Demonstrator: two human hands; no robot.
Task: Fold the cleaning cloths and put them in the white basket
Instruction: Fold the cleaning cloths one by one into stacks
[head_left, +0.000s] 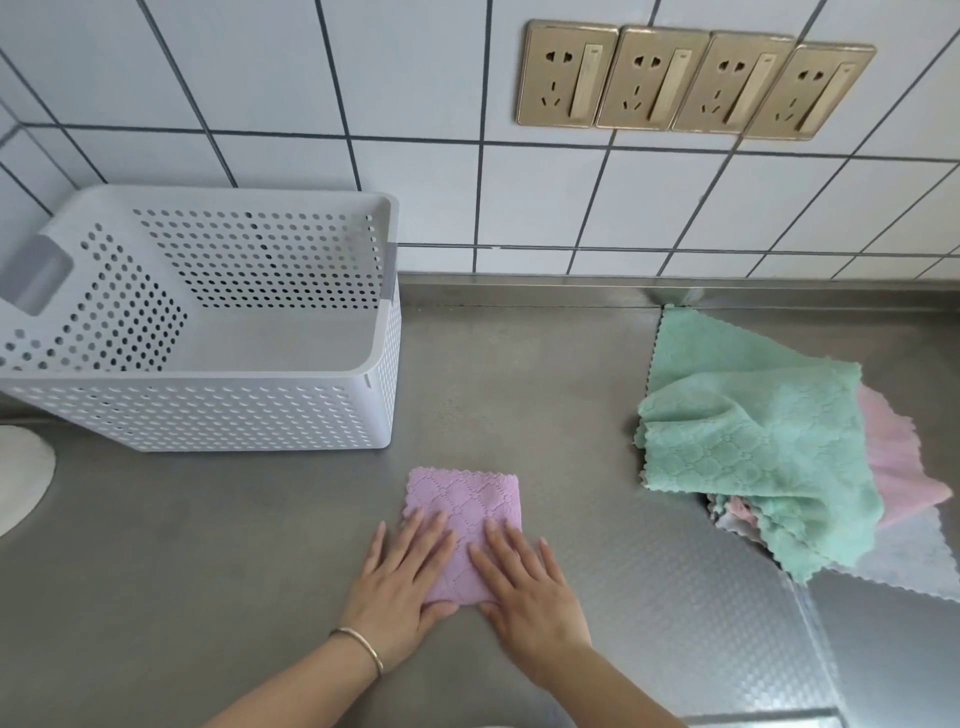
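Lower centre of frame, steel counter (571, 415) | left hand (400, 587) and right hand (524, 587), fingers flat and released, press folded lilac cloth (462, 514) | advice: smooth creases outward, then lift to white basket (384, 364), upper left.

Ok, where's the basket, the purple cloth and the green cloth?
basket (384, 332): head view, right wall's rim.
purple cloth (462, 493): head view, far part, beyond the hands.
green cloth (748, 431): head view, middle of top layer.

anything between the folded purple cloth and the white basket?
Nothing. In the head view, only bare steel counter separates the purple cloth from the white basket. Both hands sit on the cloth's near side.
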